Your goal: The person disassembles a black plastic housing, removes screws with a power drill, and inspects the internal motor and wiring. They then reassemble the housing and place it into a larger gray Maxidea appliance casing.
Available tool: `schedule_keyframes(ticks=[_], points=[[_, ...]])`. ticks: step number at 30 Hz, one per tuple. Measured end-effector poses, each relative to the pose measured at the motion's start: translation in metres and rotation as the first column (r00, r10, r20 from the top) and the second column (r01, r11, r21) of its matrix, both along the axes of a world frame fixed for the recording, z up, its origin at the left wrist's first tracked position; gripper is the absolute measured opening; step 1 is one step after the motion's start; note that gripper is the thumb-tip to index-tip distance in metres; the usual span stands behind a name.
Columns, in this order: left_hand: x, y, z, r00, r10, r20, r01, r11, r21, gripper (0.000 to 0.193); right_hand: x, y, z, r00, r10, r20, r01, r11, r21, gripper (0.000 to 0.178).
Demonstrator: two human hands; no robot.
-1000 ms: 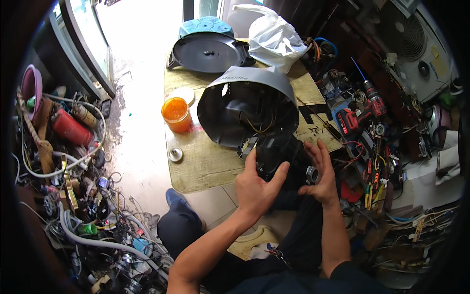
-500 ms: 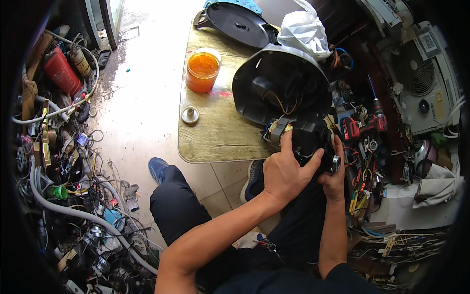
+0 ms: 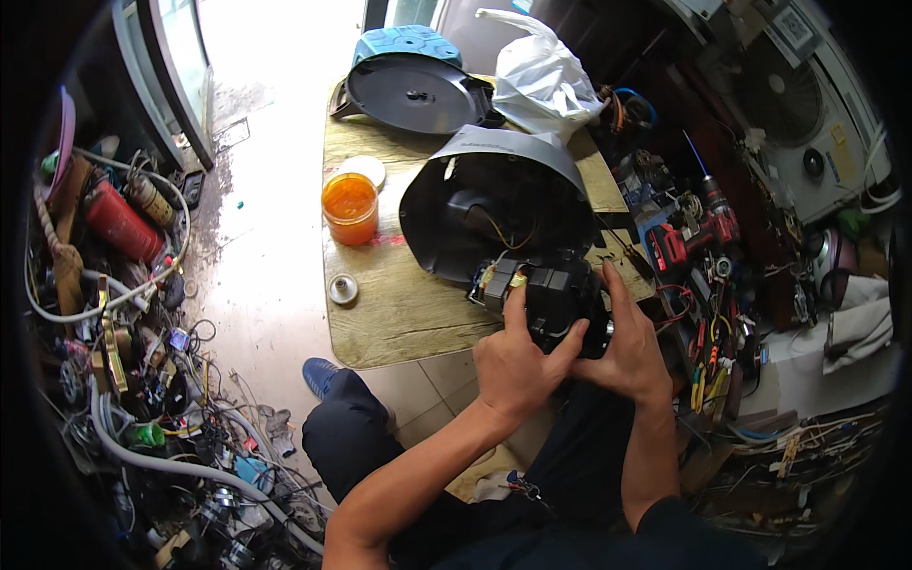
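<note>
Left hand [image 3: 518,370] and right hand [image 3: 627,356] are both holding the motor [image 3: 551,285] at the near edge of the surface [image 3: 408,323], by the shell [image 3: 437,214], so they'd probably wanna support its weight and go easy on the wires [image 3: 508,245]

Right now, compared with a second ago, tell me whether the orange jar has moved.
No. Against the wooden table, the orange jar stands in the same place, beside the red stain; the view itself shifted.

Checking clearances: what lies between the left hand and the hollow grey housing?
In the head view, the black motor-like unit lies between the left hand, which touches it, and the hollow grey housing.
</note>
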State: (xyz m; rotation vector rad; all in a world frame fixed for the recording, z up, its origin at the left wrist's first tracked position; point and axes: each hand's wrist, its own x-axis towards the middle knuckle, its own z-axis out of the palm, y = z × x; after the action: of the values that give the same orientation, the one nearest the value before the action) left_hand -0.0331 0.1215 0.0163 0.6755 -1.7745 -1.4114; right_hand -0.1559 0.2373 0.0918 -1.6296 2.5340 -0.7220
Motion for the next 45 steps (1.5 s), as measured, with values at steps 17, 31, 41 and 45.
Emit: schedule_keyframes(ticks=[17, 31, 41, 45], points=[[-0.008, -0.003, -0.016, 0.997, 0.067, 0.043, -0.041, 0.892, -0.449, 0.079, -0.020, -0.004, -0.063, 0.987, 0.103, 0.122, -0.078, 0.978, -0.193, 0.136], [-0.009, 0.001, -0.007, 0.981, 0.018, 0.194, 0.083, 0.861, -0.501, 0.086, -0.043, 0.008, -0.095, 0.884, 0.208, 0.418, -0.042, 0.927, -0.373, 0.150], [-0.004, -0.001, 0.010, 0.907, -0.048, 0.419, 0.277, 0.817, -0.506, 0.092, -0.057, 0.013, -0.100, 0.894, 0.270, 0.358, -0.092, 0.891, -0.444, 0.151], [0.000, -0.022, 0.026, 0.942, 0.005, 0.337, 0.205, 0.784, -0.586, 0.079, -0.065, 0.008, -0.099, 0.912, 0.303, 0.275, -0.144, 0.867, -0.478, 0.149]])
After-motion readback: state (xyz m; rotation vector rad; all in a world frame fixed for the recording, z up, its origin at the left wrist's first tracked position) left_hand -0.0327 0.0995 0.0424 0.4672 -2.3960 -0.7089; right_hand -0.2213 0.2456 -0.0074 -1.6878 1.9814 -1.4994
